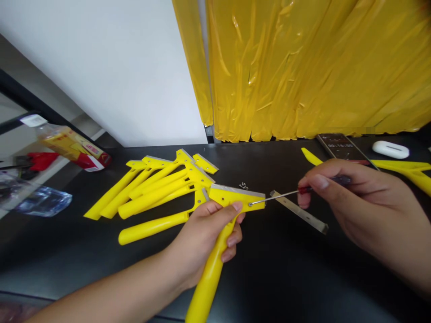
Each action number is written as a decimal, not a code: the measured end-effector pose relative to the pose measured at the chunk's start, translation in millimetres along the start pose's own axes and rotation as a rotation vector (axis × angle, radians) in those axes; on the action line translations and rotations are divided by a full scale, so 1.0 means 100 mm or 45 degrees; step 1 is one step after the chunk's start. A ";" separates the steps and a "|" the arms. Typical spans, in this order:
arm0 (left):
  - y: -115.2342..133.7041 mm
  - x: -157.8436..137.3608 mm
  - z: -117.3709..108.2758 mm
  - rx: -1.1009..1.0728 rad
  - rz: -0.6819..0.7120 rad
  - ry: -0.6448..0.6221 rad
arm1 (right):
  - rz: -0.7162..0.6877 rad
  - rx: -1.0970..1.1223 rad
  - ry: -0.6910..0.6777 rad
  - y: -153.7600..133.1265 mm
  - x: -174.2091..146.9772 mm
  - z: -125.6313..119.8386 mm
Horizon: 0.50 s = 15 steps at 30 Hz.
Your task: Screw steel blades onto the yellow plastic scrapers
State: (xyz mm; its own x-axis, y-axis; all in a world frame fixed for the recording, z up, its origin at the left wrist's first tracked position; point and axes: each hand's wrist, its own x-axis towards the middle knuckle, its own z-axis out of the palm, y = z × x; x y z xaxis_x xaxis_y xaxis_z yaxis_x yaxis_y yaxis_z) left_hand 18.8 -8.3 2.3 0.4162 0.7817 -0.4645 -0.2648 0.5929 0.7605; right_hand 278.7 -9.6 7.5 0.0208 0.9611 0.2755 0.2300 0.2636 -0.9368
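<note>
My left hand [212,233] is wrapped round the neck of a yellow scraper [210,273], its thumb pressed on the head near a screw. A metal blade strip runs along the top edge of that head. Between the thumb and fingers of my right hand [357,202] is a screwdriver [286,194] with a dark red handle end. Its thin shaft points left, and the tip meets the screw at the right side of the scraper head. A loose metal blade strip [303,213] lies on the table behind the shaft. Several small screws [244,185] rest just beyond the scraper head.
Several yellow scrapers [155,188] lie heaped at the left on the black table [276,278]. Other yellow parts [404,166], a phone [341,146] and a white earbud case [390,149] are at the back right. A bottle [72,143] leans at the far left.
</note>
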 end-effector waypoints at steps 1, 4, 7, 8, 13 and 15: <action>0.00 0.00 0.00 0.003 -0.003 -0.005 | -0.006 -0.023 0.003 0.00 0.00 0.00; 0.01 0.01 0.00 0.006 -0.017 -0.011 | -0.044 -0.099 0.011 -0.05 0.01 0.00; 0.02 0.00 0.01 -0.001 -0.021 0.002 | -0.090 -0.167 0.006 -0.13 0.01 0.01; 0.02 0.00 0.01 -0.004 -0.020 0.006 | -0.093 -0.187 0.006 -0.15 0.01 0.02; 0.01 0.00 0.01 0.009 -0.013 0.002 | -0.186 -0.331 0.014 -0.16 -0.04 0.00; 0.00 0.00 0.01 0.025 -0.002 -0.003 | -0.286 -0.417 0.002 -0.15 -0.07 -0.03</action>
State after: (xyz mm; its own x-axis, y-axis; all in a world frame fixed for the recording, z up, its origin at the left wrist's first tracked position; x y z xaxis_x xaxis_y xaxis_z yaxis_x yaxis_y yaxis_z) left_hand 19.5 -9.0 2.5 0.4187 0.7802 -0.4647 -0.2469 0.5903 0.7685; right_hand 277.9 -20.2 20.4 -0.0641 0.8823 0.4662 0.5269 0.4267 -0.7350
